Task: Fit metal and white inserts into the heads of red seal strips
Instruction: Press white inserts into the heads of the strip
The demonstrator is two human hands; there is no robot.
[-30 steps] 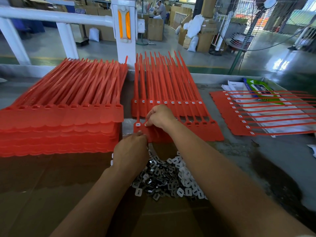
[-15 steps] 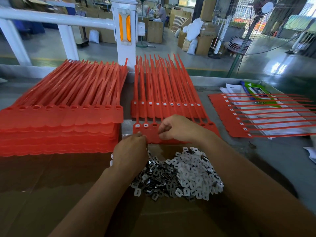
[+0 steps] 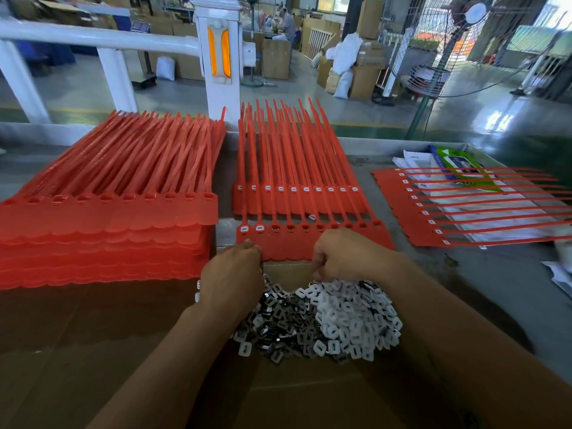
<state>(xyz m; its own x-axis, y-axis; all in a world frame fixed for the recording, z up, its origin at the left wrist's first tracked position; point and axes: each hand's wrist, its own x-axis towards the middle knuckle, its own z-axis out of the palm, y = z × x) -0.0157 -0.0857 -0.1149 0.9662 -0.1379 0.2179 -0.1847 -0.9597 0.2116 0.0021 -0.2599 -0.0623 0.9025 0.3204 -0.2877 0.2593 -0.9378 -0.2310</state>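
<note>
Red seal strip sheet at 12 o'clock, two heads filled; my left hand pinches its near edge. My right hand curls into the white inserts at 5 o'clock, and I cannot tell what it holds. I judge the third head wants one next

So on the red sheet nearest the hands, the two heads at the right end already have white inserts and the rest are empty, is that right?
Not quite: the head view shows the two filled heads at the left end of the front sheet, beside the left hand. The rest of that row is empty, as you say.
</note>
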